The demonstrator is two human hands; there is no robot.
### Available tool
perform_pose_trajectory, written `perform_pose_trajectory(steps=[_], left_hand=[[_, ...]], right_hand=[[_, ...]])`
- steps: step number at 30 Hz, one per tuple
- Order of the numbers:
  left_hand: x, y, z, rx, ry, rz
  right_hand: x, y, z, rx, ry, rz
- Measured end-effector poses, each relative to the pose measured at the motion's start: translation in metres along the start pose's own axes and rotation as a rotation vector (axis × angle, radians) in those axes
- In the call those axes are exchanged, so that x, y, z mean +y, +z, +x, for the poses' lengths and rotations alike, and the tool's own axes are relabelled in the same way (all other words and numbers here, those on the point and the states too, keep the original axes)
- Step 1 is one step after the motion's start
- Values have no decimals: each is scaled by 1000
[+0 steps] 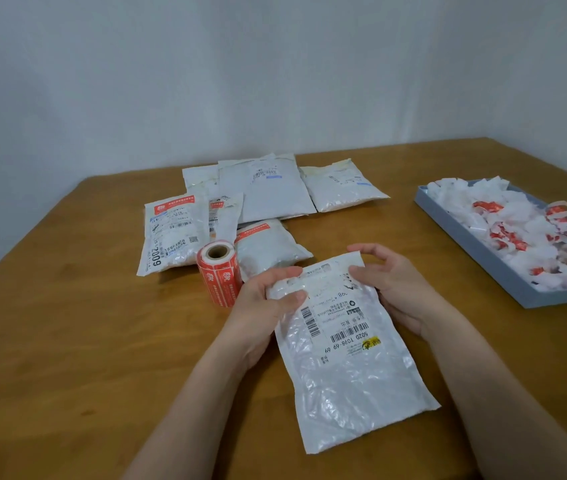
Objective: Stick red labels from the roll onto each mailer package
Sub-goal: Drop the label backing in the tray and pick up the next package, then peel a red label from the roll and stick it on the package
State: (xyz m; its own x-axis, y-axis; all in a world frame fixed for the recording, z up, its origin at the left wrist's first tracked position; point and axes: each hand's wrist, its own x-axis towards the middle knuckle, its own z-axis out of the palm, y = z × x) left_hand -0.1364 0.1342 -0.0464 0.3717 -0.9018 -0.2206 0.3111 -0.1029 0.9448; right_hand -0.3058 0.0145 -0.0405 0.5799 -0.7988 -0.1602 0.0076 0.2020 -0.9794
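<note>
Brimming blue tray of torn label scraps; both grips pinching mailer.

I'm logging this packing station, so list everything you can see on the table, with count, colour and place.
Held mailer: one, white, no red label visible, front centre.
Other mailers: about six, white, overlapping in the middle; at least three show red labels.
Label roll: one, red, lying just left of the held mailer.
Tray: one, grey-blue, right side, full of white and red paper scraps.
Table: one, brown wood.
Left hand: grips the held mailer's top left.
Right hand: holds its top right.
</note>
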Motion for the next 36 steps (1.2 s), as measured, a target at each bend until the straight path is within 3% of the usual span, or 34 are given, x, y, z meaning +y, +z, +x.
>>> perform_pose_trajectory(steps=[6, 13, 19, 23, 25, 30, 36], left_hand=[[0, 5, -1, 87, 64, 71], [-15, 0, -2, 78, 460, 835], [-18, -6, -6, 168, 475, 1133], [-13, -3, -14, 255, 498, 1302], [-9, -2, -18, 300, 574, 1280], [9, -12, -22, 401, 990, 1091], [37, -44, -5, 492, 1044, 1016]], right_hand=[[1, 4, 0, 71, -49, -108], [11, 0, 2, 245, -215, -509], [21, -3, 3, 352, -293, -789], [23, -4, 2, 375, -312, -846], [19, -4, -1, 374, -309, -803], [-9, 4, -5, 345, -336, -759], [-41, 49, 3, 215, -374, -658]])
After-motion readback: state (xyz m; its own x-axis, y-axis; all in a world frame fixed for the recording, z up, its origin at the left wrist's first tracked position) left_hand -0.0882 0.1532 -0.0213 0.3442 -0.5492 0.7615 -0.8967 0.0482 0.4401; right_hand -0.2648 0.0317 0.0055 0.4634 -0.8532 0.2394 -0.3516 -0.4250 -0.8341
